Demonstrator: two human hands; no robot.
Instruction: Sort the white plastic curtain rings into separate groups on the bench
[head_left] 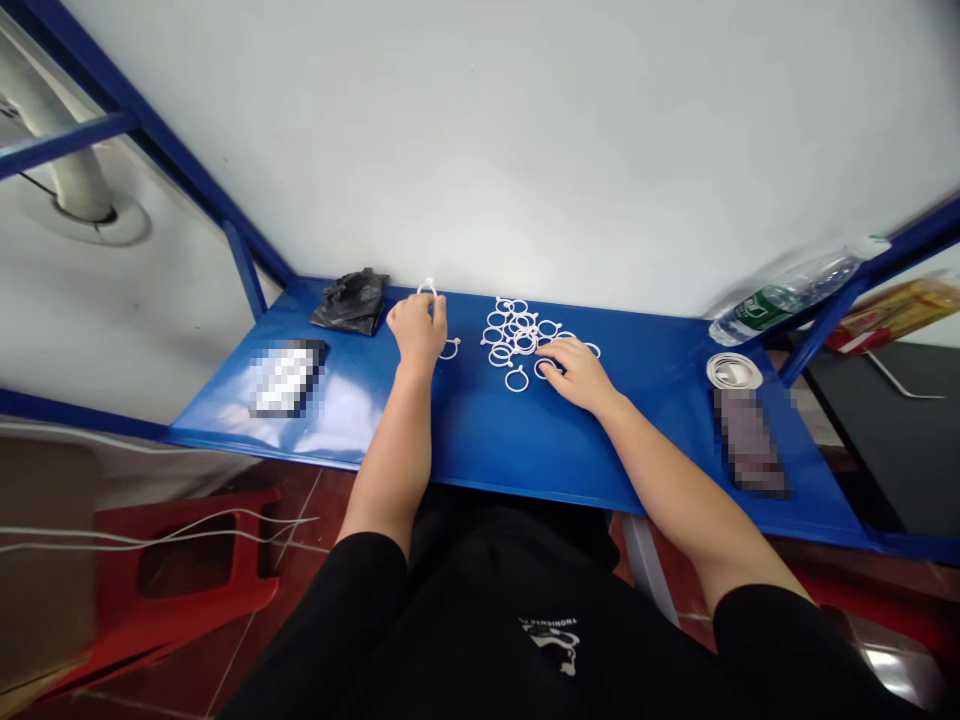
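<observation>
My left hand [420, 325] is closed at the back of the blue table, with a white curtain ring [429, 283] sticking up from its fingertips. Beside that wrist another white ring [450, 349] lies flat, partly hidden. Several more white rings, each with a small eyelet, form a loose pile [517, 328] right of the middle. Over the pile's right side rests my right hand [579, 374], its thumb and fingers apart around a ring [545, 369]. That hand covers parts of other rings. One ring [517, 378] lies at the pile's front.
A crumpled black plastic bag [351, 302] and a blurred phone-like object [289, 378] lie left. On the right are a leaning water bottle [795, 290], a coiled white cable [734, 371] and a dark blurred object [751, 442]. A white wall [525, 150] borders the blue table [517, 450].
</observation>
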